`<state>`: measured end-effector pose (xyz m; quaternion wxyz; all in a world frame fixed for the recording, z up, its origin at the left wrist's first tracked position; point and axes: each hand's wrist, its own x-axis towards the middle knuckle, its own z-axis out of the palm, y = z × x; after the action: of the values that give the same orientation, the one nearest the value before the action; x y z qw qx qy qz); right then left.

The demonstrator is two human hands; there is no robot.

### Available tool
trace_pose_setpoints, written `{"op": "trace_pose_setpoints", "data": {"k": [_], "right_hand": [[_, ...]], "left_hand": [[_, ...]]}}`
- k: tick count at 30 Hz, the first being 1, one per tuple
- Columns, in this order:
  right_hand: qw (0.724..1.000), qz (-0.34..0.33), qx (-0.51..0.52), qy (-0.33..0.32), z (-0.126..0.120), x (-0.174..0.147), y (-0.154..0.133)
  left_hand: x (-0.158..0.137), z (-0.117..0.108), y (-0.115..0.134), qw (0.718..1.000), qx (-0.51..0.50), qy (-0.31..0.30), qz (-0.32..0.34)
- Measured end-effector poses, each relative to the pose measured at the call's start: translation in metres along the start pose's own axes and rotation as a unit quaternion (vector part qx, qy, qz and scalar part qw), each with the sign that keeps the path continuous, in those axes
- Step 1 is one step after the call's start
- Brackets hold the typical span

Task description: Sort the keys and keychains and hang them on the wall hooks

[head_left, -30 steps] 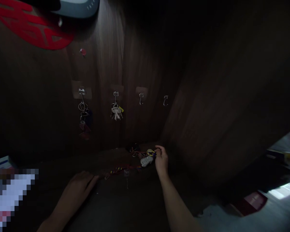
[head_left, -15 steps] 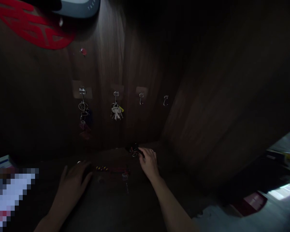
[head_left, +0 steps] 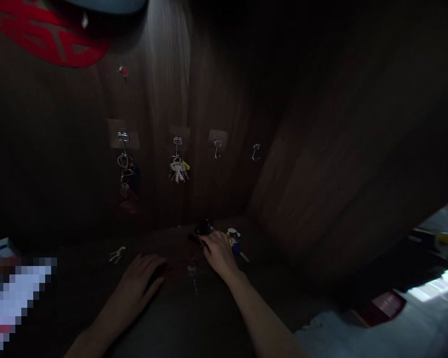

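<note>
My left hand [head_left: 144, 273] lies low over the dark shelf, fingers stretched out and thumb apart, its fingertips at a dim red strap [head_left: 179, 263]. A small clear charm with a thin chain [head_left: 192, 270] lies at the strap's right end. Closed fingers of my right hand [head_left: 221, 254] are on a black keychain [head_left: 204, 226] near the back wall; the exact grip is dark and partly hidden. Beside that hand, to the right, lies a bunch with a blue-headed key [head_left: 237, 247] and a white tag. Small silver keys [head_left: 117, 254] rest left of my left hand.
Metal hooks line the wooden back wall; one holds a key ring [head_left: 125, 161], another a key bunch [head_left: 178, 170]. Two more hooks, one here [head_left: 217, 149], hang bare. A side panel [head_left: 321, 199] bounds the right. A red cutout [head_left: 59, 44] is upper left.
My left hand has moved right, uncovering the silver keys and covering part of the red strap. My right hand has shifted left onto the black keychain, revealing the blue-headed key bunch.
</note>
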<state>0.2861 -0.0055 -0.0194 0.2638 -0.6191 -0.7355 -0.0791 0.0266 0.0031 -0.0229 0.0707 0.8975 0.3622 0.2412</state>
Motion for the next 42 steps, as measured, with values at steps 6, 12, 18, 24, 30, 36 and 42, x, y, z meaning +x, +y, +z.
{"op": "trace_pose_setpoints", "data": {"k": [6, 12, 18, 24, 30, 36, 42], "right_hand": [[0.998, -0.010, 0.051, 0.046, -0.005, 0.000, -0.004], [0.983, 0.055, 0.147, 0.099, -0.010, -0.003, -0.010], [0.957, 0.047, 0.279, 0.055, -0.010, -0.007, -0.039], [0.947, 0.046, 0.317, -0.015, -0.005, -0.005, -0.065], [0.922, 0.058, 0.378, -0.067, -0.007, -0.003, -0.073], [0.909, 0.045, 0.407, -0.078, -0.006, -0.001, -0.069], [0.917, 0.057, 0.384, -0.093, 0.003, -0.001, -0.061]], "left_hand": [[0.000, -0.009, -0.003, 0.998, -0.024, 0.046, -0.032], [-0.003, -0.012, -0.008, 0.996, -0.016, 0.069, -0.049], [0.000, -0.010, 0.007, 0.993, -0.075, 0.079, -0.053], [0.006, 0.004, 0.030, 0.979, -0.184, 0.070, -0.059], [0.011, 0.008, 0.035, 0.950, -0.280, 0.060, -0.128], [0.014, -0.006, 0.035, 0.914, -0.351, 0.066, -0.191], [0.014, -0.020, 0.028, 0.829, -0.452, 0.125, -0.304]]}}
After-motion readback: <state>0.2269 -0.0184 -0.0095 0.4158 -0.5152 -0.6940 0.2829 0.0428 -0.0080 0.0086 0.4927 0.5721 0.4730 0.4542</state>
